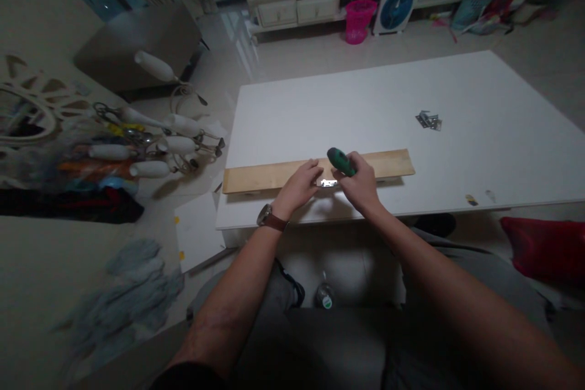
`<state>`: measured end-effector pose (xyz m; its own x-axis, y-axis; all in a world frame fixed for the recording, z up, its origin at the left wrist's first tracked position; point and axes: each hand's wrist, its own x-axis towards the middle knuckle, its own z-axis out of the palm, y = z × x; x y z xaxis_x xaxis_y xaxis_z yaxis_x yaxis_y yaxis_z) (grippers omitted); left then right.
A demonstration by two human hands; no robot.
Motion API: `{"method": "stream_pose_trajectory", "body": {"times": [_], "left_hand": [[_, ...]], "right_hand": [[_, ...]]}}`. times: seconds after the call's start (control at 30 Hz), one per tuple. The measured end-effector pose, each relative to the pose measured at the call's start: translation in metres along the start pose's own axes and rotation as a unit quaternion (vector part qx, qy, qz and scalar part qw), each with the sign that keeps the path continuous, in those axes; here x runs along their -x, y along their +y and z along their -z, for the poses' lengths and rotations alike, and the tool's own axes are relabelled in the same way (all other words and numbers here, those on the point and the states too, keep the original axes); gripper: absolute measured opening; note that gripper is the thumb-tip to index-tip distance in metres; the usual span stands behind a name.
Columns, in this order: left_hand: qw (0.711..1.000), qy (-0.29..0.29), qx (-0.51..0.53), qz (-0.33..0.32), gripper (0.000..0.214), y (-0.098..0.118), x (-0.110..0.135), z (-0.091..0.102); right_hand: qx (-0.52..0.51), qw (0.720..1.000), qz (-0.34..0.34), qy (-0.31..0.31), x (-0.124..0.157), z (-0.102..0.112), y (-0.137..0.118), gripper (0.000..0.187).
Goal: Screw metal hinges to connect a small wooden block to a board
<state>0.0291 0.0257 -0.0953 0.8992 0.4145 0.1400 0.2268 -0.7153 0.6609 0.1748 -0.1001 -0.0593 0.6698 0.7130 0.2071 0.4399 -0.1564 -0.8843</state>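
Note:
A long pale wooden plank (256,175) lies across the near part of a white table (365,109). My right hand (362,181) is closed round a green-handled screwdriver (340,161), its tip pointing down at a small bright metal piece (328,183) on the plank's near edge. My left hand (299,184), with a brown-strapped watch on the wrist, rests on the plank just left of that metal piece, fingers curled over it and touching it.
A small pile of metal brackets or screws (428,120) lies on the table's far right. White-handled tools (164,146) clutter the floor at left. A water bottle (324,296) stands under the table. A pink bin (359,19) and a fan (397,5) stand at the back.

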Motion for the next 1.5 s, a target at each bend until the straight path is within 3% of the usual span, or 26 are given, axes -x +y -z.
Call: {"method": "stream_pose_trajectory", "body": {"times": [0.2,0.33,0.57,0.67,0.87,1.17,1.5], "left_hand": [[1.000,-0.004,0.007,-0.015,0.043,0.001,-0.003,0.001],[1.000,0.010,0.010,0.013,0.027,0.003,-0.003,0.000],[0.999,0.022,0.007,0.028,0.031,0.004,-0.003,-0.002],[0.999,0.015,0.001,0.037,0.033,0.003,-0.003,-0.003],[0.996,0.032,0.029,0.074,0.060,-0.003,0.002,-0.007],[0.990,0.055,0.084,0.103,0.071,-0.001,0.004,-0.011],[0.991,0.052,0.062,0.108,0.065,-0.008,0.005,-0.015]], "right_hand": [[0.107,0.987,-0.067,-0.099,0.002,-0.003,0.000,0.015],[0.170,0.975,-0.075,-0.120,0.003,-0.007,0.002,0.016],[0.228,0.961,-0.064,-0.145,0.003,-0.011,0.005,0.016],[0.232,0.959,-0.060,-0.151,0.003,-0.011,0.004,0.016],[0.246,0.955,-0.040,-0.161,0.006,-0.012,0.000,0.013],[0.256,0.954,-0.012,-0.153,0.009,-0.012,-0.003,0.015],[0.243,0.961,0.012,-0.130,0.012,-0.016,0.003,0.019]]}}
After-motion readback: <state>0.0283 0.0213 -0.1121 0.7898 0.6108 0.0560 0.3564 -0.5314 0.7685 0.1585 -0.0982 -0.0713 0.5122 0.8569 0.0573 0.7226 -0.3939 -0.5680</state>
